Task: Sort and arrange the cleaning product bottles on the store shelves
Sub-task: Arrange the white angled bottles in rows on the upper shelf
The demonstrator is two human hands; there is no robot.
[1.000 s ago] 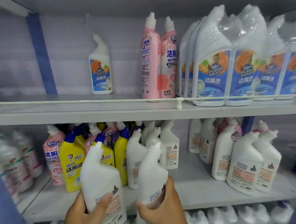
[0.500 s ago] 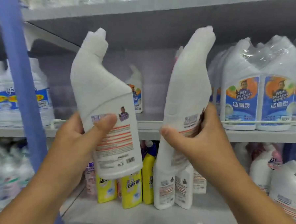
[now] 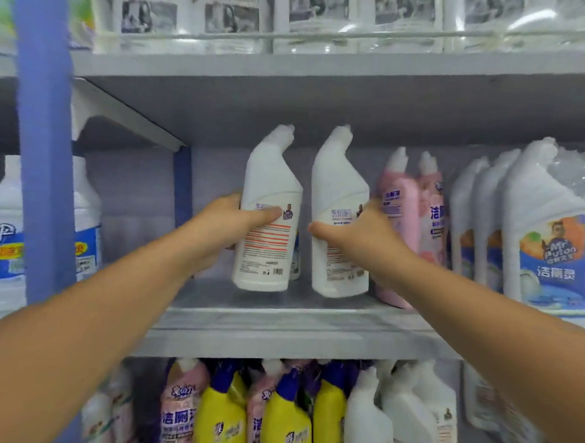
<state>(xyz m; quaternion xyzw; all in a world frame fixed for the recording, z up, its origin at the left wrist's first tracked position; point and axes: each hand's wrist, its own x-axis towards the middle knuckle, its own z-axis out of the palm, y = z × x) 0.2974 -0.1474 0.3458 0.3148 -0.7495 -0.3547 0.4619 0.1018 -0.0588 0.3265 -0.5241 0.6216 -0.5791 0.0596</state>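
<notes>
Two white bottles are held over the middle shelf (image 3: pixel 279 322), one in each hand, their long axes upright with the angled necks leaning toward the right. The left hand (image 3: pixel 230 225) wraps the left white bottle (image 3: pixel 267 220) from its left side, thumb pressed across the label. The right hand (image 3: pixel 361 231) curls round the right white bottle (image 3: pixel 338 223) from its right side, thumb reaching across the front. Both bases hang near the shelf boards, back from the front edge; whether either touches is hard to tell. The right bottle stands just beside the pink bottles (image 3: pixel 406 227), which rest toward the shelf's right. The left stretch of the shelf, toward the blue upright (image 3: pixel 41 140), looks the more open side, so I judge that setting them straight down is what remains.
</notes>
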